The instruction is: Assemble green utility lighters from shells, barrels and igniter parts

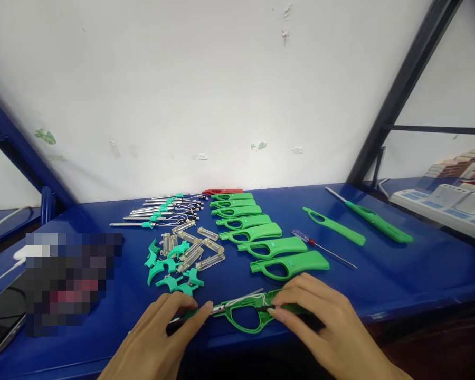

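1. Green shell (246,330): six o'clock, at the bench's (288,208) near edge; probably light, stiff; take its rim.
2. Left hand (152,335): fingers pinch the rod (217,310), likely slippery.
3. Right hand (332,322): fingers pinch the black part (264,308); wires (245,300) look fragile.

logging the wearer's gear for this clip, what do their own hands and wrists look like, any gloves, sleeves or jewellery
The left hand and right hand are both ungloved human hands, with four fingers and a thumb each. No rings, watch, bracelet, cables or markings can be seen on either, and no sleeve shows before the bottom edge of the picture.
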`<state>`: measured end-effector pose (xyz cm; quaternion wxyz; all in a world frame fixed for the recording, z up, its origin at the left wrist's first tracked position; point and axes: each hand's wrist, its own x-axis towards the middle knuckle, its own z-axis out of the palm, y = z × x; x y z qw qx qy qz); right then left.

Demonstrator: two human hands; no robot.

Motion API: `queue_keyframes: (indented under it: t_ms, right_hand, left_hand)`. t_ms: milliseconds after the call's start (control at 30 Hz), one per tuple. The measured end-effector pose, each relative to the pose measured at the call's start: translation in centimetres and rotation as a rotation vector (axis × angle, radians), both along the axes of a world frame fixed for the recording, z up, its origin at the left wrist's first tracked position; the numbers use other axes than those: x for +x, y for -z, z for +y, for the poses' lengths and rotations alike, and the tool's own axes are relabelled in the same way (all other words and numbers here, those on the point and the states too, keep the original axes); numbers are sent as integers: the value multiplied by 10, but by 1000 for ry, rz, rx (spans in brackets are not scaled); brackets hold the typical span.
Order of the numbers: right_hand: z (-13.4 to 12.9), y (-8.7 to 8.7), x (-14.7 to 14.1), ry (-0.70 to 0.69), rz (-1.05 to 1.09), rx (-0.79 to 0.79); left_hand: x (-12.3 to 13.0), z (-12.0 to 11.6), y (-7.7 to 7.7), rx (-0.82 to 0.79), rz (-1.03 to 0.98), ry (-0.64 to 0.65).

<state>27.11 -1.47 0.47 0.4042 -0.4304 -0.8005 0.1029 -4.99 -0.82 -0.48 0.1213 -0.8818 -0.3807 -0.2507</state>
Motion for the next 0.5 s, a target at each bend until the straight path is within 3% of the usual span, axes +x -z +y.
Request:
queue_keyframes:
  t_ms: [100, 267, 333, 500]
  right_hand:
    - [1, 4, 2, -8, 18, -24]
    - [1, 7, 3, -10, 35, -27]
    - [1, 7, 3, -6, 32, -21]
    - [2, 7, 2, 5, 19, 15]
  left_hand:
    - [-3, 1, -3, -19, -25, -15]
    - [-13, 10, -30, -17, -103, -151]
    - [-16, 19, -36, 12, -113, -143]
    - [-20, 37, -30, -40, -85, -128]
